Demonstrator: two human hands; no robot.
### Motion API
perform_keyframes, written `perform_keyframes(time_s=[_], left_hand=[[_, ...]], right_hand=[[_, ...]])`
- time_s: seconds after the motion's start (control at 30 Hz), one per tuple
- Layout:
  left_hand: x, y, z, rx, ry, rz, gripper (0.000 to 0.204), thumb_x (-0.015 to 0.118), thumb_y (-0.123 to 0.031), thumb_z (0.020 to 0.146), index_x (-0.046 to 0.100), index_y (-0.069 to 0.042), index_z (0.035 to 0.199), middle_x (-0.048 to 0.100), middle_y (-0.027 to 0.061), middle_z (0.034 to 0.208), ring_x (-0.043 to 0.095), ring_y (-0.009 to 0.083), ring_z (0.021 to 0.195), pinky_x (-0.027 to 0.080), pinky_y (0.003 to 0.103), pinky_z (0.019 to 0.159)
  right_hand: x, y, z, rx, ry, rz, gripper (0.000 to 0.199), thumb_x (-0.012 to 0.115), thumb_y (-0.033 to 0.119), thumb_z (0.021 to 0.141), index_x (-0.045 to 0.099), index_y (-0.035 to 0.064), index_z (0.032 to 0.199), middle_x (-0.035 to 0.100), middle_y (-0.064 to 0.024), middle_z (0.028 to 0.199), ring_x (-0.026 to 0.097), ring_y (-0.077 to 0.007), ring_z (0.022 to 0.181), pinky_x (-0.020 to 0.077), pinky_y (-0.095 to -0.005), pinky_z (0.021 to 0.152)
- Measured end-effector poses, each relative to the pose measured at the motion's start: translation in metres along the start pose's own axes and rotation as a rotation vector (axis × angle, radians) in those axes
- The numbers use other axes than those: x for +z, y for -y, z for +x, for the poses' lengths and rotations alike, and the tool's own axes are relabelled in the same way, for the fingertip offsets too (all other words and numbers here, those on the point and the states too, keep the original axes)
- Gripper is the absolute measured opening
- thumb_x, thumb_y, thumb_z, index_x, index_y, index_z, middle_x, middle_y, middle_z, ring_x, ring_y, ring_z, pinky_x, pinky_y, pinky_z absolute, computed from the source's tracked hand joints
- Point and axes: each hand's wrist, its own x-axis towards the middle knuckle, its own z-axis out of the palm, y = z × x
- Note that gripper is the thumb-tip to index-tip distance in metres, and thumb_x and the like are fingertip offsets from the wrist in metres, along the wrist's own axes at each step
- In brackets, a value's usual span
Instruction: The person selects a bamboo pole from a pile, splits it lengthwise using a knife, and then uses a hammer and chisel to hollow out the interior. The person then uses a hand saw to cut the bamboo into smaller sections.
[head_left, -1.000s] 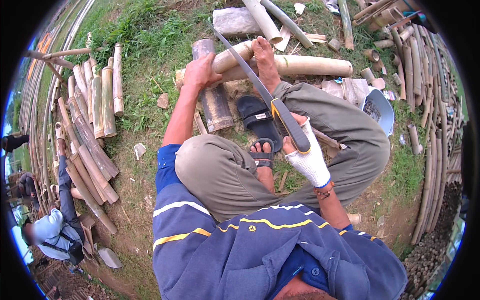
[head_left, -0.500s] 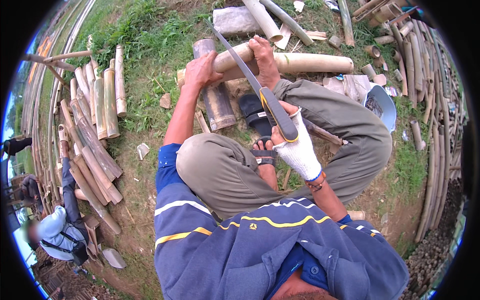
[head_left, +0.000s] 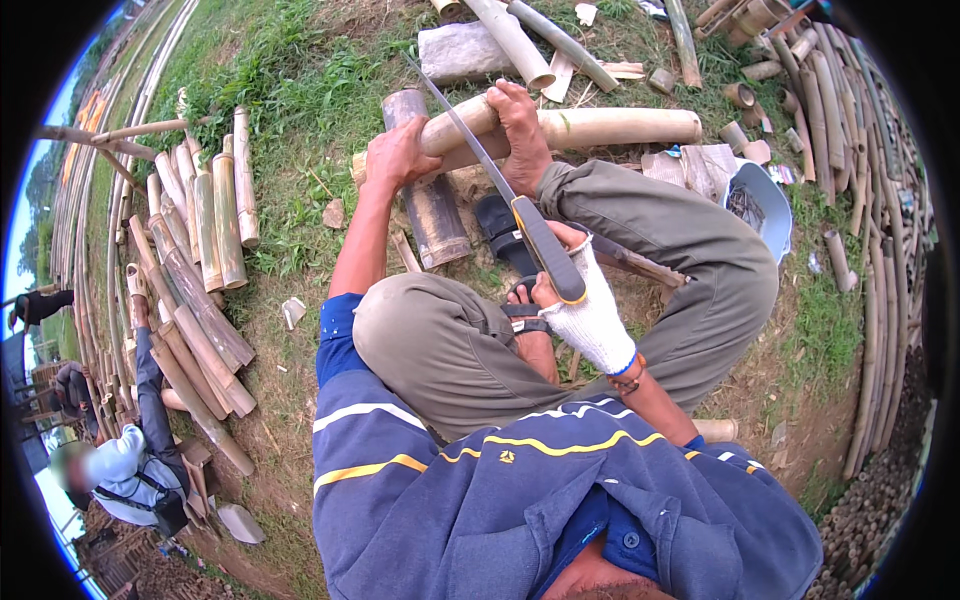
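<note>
Nearest the camera, the right hand (head_left: pixel 590 318), in a white knitted glove, has its fingers clenched round the dark, yellow-trimmed handle of a long knife (head_left: pixel 500 180). The blade runs up and away from the glove, its thin edge lying across the bamboo pole (head_left: pixel 600 128). That pole lies crosswise on the ground in front of the seated person's bent knees. Just under the handle a dark sandal (head_left: pixel 500 228) sits on bare earth.

A little farther out, the bare left hand (head_left: pixel 398 158) presses down on the left end of the pole, fingers wrapped over it. A bare foot (head_left: pixel 520 135) rests on top of the same pole right beside the blade. A short, darker bamboo section (head_left: pixel 428 190) lies under the pole, pointing away.

To the right, past the knee, a blue-grey bowl (head_left: pixel 765 210) lies tipped on the grass; something dark and tangled shows inside it, too small to tell what. Cut bamboo rings (head_left: pixel 742 95) lie beyond it.

At left, a stack of split bamboo lengths (head_left: pixel 200 250) lies on the grass. Farther off at lower left, another person (head_left: pixel 125 465) sits by it.
</note>
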Motion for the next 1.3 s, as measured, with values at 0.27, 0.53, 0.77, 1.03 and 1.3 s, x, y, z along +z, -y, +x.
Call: perform_keyframes(time_s=[0.27,0.53,0.77,1.03,1.3], left_hand=[[0.011,0.007,-0.011,-0.028,-0.054,0.002,0.076,0.086,-0.043,0.075,0.062,-0.016,0.142,0.077,0.0176,0.120,0.075,0.0350,0.112,0.057,0.045,0.100],[-0.004,-0.004,-0.004,-0.030,0.007,0.032,0.077,0.087,-0.042,0.075,0.062,-0.014,0.142,0.077,0.0178,0.123,0.075,0.0343,0.112,0.057,0.044,0.101],[0.005,0.004,-0.012,-0.063,0.015,0.040,0.078,0.087,-0.041,0.074,0.063,-0.012,0.143,0.076,0.0189,0.122,0.075,0.0358,0.112,0.058,0.045,0.100],[-0.008,-0.019,-0.002,-0.018,-0.014,0.002,0.075,0.084,-0.044,0.072,0.066,-0.013,0.138,0.077,0.0201,0.118,0.076,0.0361,0.107,0.059,0.046,0.097],[-0.009,-0.005,-0.006,-0.034,-0.020,-0.015,0.077,0.088,-0.039,0.071,0.063,-0.010,0.138,0.077,0.0217,0.117,0.075,0.0390,0.106,0.060,0.047,0.098]], right_hand=[[0.005,-0.003,0.023,0.011,0.021,0.039,0.058,0.065,0.002,0.094,0.047,0.0026,0.149,0.060,-0.0139,0.134,0.066,-0.0209,0.113,0.0541,-0.0375,0.102],[0.039,-0.034,0.107,-0.167,-0.040,-0.067,0.057,0.072,0.007,0.087,0.053,0.0042,0.141,0.067,-0.0177,0.114,0.069,-0.0332,0.104,0.0552,-0.0410,0.095],[-0.016,0.003,-0.036,-0.057,0.007,-0.044,0.060,0.063,-0.003,0.091,0.049,0.0026,0.149,0.059,-0.0147,0.139,0.067,-0.0237,0.116,0.0543,-0.0372,0.104],[0.042,-0.031,0.140,-0.159,-0.097,-0.057,0.054,0.073,0.011,0.089,0.056,0.0063,0.140,0.070,-0.0211,0.114,0.071,-0.0358,0.105,0.0555,-0.0403,0.096],[-0.031,0.010,-0.047,-0.003,0.022,-0.047,0.065,0.053,-0.010,0.086,0.046,0.0004,0.149,0.059,-0.0147,0.137,0.057,-0.0224,0.132,0.0404,-0.0351,0.118]])
